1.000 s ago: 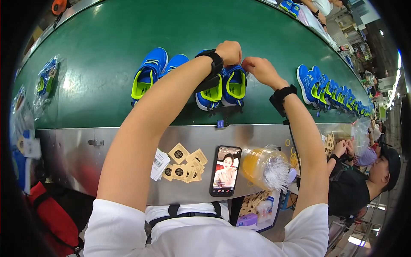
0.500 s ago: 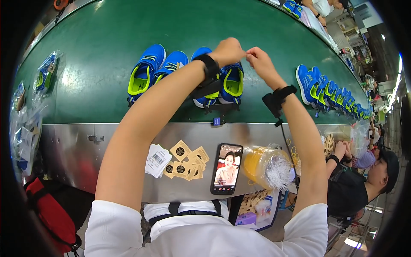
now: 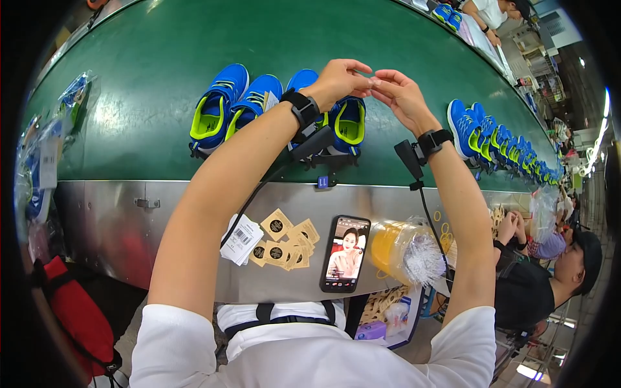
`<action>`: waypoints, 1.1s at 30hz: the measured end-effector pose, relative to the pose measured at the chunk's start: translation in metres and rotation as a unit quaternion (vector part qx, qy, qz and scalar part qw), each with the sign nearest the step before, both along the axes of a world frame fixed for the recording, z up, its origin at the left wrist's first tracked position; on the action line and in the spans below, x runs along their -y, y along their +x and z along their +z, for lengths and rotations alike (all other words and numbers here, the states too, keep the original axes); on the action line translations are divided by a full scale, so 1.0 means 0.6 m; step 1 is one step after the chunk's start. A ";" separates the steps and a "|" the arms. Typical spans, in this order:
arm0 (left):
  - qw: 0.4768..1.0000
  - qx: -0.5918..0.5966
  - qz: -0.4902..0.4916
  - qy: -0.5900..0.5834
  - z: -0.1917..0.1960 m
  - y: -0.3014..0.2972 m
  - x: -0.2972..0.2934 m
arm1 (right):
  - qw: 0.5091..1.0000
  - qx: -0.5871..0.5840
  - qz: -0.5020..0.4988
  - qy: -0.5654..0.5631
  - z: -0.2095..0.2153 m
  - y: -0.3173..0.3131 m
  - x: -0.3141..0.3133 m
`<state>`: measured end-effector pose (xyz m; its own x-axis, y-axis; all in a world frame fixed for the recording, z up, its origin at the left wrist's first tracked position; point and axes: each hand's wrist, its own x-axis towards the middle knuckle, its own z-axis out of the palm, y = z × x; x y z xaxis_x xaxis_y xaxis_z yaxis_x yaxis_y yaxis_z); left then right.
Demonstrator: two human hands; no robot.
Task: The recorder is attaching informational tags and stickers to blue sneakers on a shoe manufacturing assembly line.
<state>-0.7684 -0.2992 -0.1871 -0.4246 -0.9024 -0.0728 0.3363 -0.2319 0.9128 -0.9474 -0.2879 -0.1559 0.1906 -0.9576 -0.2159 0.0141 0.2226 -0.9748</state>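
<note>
My left hand (image 3: 339,81) and my right hand (image 3: 402,98) meet fingertip to fingertip above the green conveyor belt. Thumbs and fingers are bent together in a pinch; anything between them is too small to make out. Below and beside my left hand stand blue sneakers with lime-green linings. The left pair (image 3: 220,100) is in plain view, and a paper tag (image 3: 270,101) hangs on one shoe of it. The other pair (image 3: 349,123) is partly covered by my left hand and wrist. Both wrists wear black straps with small devices and cables.
On the metal ledge lie white barcode labels (image 3: 242,240), kraft-paper tags (image 3: 284,239), a phone (image 3: 345,253) playing video and a clear plastic container (image 3: 404,252) with yellow bands and clear strands. Bagged shoes (image 3: 45,161) sit left; a shoe row (image 3: 498,139) and a co-worker (image 3: 550,275) are right.
My fingers have loosened from a tight pinch and spread somewhat, the fingertips still meeting. My right hand has turned, its palm side showing more. The sneakers have shifted slightly left.
</note>
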 end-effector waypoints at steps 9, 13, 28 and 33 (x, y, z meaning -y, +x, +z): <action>1.000 -0.008 -0.013 0.012 -0.008 0.021 0.006 | 0.999 0.032 0.013 0.041 -0.007 0.008 0.006; 0.999 -0.018 -0.030 -0.003 -0.008 0.030 0.013 | 0.998 0.039 0.026 0.051 -0.006 0.011 0.007; 0.995 0.063 -0.037 -0.067 -0.021 0.054 0.003 | 0.975 -0.190 0.099 -0.055 0.003 0.051 0.005; 0.993 0.101 -0.012 -0.063 -0.032 0.076 0.010 | 0.958 -0.234 0.127 -0.105 -0.006 0.083 0.017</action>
